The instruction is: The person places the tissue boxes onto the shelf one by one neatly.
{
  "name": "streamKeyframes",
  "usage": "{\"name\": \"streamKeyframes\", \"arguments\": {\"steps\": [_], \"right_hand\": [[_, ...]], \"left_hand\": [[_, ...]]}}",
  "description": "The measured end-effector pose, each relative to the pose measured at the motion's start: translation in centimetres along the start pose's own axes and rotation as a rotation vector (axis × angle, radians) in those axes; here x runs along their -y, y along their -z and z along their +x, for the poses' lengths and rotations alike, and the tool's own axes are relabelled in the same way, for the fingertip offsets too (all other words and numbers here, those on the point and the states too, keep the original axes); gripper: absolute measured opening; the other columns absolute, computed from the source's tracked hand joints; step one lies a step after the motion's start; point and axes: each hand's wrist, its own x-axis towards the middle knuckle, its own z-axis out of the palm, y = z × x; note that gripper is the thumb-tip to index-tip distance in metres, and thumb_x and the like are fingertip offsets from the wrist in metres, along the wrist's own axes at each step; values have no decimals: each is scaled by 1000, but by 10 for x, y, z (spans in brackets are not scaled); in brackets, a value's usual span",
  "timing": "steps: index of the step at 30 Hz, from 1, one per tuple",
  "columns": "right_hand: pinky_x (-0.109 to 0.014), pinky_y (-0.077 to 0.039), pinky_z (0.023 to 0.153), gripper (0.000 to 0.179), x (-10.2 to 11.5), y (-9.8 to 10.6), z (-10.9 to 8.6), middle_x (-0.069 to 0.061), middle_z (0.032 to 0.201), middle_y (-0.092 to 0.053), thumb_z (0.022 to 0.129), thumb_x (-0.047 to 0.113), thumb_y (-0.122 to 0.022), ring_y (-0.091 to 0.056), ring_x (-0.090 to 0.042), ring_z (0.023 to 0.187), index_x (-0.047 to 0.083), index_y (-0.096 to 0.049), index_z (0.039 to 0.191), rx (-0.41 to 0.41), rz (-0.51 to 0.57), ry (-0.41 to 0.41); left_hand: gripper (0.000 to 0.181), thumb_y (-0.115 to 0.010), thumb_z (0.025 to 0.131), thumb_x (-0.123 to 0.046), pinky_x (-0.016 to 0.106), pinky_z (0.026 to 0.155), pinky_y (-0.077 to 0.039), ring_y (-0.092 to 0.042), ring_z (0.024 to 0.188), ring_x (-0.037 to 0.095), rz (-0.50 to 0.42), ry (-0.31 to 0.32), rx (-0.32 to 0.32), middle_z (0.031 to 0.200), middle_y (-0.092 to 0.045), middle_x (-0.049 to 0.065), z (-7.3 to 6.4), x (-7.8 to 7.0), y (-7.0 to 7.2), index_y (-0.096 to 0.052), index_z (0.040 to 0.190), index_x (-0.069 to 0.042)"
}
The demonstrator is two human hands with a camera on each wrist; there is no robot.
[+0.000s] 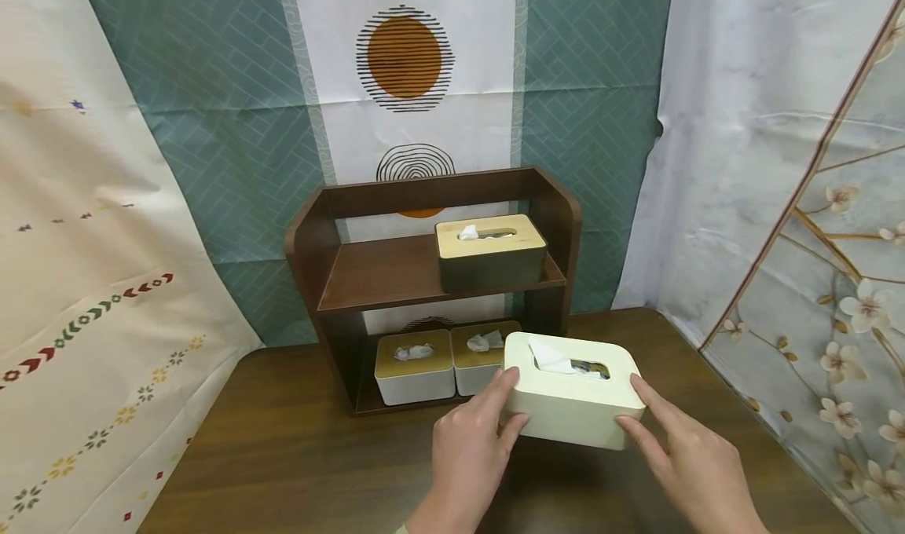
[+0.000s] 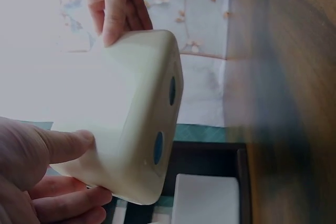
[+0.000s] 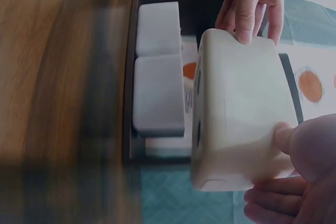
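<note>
A cream tissue box (image 1: pixel 566 416) with a tissue poking from its top slot is held up above the table, in front of the shelf's right side. My left hand (image 1: pixel 470 440) grips its left end, thumb on the front face. At the other end my right hand (image 1: pixel 689 459) holds it the same way. Both wrist views show the thumbs against the plain side of the cream box (image 2: pixel 121 93), with the fingers partly hidden behind it. Two dark round openings show in its underside.
A dark brown two-tier shelf (image 1: pixel 382 275) stands at the table's back. On its upper board, to the right, is a dark tissue box with a wooden lid (image 1: pixel 491 255). Below are two white wooden-lidded boxes, one on the left (image 1: pixel 415 377), the other (image 1: pixel 474 377) partly covered by the cream box.
</note>
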Motion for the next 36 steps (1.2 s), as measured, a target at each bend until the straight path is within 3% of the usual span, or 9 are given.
{"name": "streamKeyframes", "arguments": {"steps": [7, 15, 23, 36], "right_hand": [[-55, -58, 59, 72, 20, -6, 6, -17, 125, -80, 83, 21, -96, -81, -36, 90, 11, -70, 150, -7, 25, 40], [-51, -63, 63, 75, 46, -16, 17, -14, 126, -80, 79, 18, -99, -82, -32, 99, 12, -71, 149, -2, 58, 76], [-50, -66, 72, 74, 75, -26, 30, -10, 131, -79, 81, 20, -98, -81, -28, 107, 14, -71, 149, -8, 126, 124], [-47, -67, 79, 67, 108, -40, 57, -7, 131, -79, 86, 28, -96, -79, -22, 113, 15, -73, 147, 25, 208, 186]], "left_hand": [[72, -106, 72, -28, 32, 52, -57, -77, 67, 15, 42, 8, -27, 130, -79, 1, -5, 8, 26, -76, 138, -21], [77, -108, 68, -23, 35, 51, -57, -75, 65, 17, 67, 13, -79, 128, -80, 2, -13, 24, 52, -75, 138, -19], [81, -108, 68, -21, 43, 54, -60, -82, 82, 21, 107, 83, -96, 130, -80, 1, -23, 38, 78, -73, 141, -24], [86, -107, 67, -21, 40, 46, -53, -75, 66, 24, 197, 100, -151, 117, -83, 4, -28, 60, 117, -72, 145, -25]]}}
